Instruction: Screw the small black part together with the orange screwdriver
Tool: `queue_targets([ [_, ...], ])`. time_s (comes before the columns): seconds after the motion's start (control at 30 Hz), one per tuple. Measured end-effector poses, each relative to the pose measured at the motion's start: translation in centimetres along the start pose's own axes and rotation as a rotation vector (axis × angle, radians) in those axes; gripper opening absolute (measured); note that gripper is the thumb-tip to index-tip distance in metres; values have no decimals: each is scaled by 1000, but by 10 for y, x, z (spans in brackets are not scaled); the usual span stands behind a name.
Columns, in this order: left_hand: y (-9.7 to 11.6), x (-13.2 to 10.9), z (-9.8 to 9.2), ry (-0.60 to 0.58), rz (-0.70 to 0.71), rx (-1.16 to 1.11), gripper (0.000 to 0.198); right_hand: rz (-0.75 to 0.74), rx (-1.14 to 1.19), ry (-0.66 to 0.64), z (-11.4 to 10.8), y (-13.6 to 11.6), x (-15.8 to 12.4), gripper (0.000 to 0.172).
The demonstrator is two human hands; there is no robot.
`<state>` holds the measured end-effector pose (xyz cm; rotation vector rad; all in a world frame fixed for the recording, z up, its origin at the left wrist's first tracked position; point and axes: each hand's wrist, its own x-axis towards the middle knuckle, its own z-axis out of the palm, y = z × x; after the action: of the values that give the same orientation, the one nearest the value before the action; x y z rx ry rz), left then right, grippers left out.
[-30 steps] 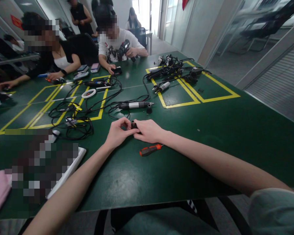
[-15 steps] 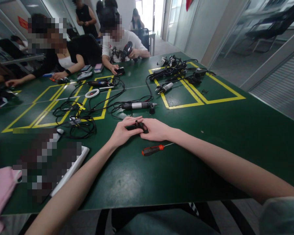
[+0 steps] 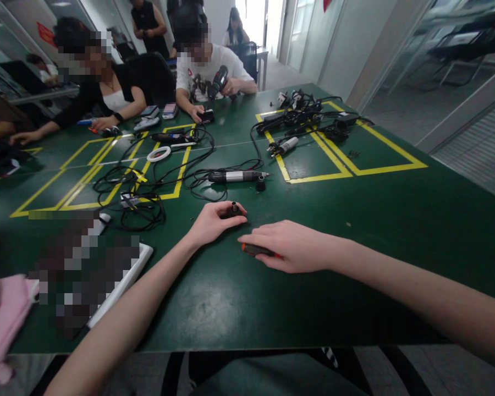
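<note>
My left hand [image 3: 209, 224] is closed around a small black part [image 3: 234, 208], whose short round tube points up between fingers and thumb. The rest of that part is hidden by the hand. To the right, my right hand [image 3: 291, 246] lies over a screwdriver [image 3: 256, 250] with a black and orange handle, fingers above it and thumb side below. Its shaft is hidden under the palm. Beyond both hands lies a corded electric screwdriver [image 3: 236, 176] with a silver middle, and a small black cone-shaped piece [image 3: 260, 184] stands near its tip.
Tangled black cables [image 3: 142, 212] lie left of centre, close to a white ring [image 3: 159, 154]. More cables and tools [image 3: 297, 113] are heaped at the back right. A white-edged, blurred-out item [image 3: 142, 261] lies front left. Co-workers sit across the green table [image 3: 375, 220].
My right hand has let go of the black part and moved right and nearer to me, onto the screwdriver. The left hand keeps the part. The view has shifted slightly.
</note>
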<state>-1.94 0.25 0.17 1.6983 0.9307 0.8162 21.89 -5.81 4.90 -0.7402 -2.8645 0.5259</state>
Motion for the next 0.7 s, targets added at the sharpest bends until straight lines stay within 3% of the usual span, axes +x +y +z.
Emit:
queue_targets([
  [0.07,-1,0,0,-9,-1,-13,32,-44,128,208,-22,3,4,45],
  [0.2,0,-1,2,3,-9,1,33,-62,290,724,-67,3,21,43],
  [0.3,2,-1,3,6,-18,17,32,-109,369,938,-74,2,43,42],
  [0.43,3,-2,4,11,-10,14,32,-106,304,963,-59,9,64,43],
  [0.7,1,-2,4,17,21,62,32,-168,250,888,-48,16,66,43],
])
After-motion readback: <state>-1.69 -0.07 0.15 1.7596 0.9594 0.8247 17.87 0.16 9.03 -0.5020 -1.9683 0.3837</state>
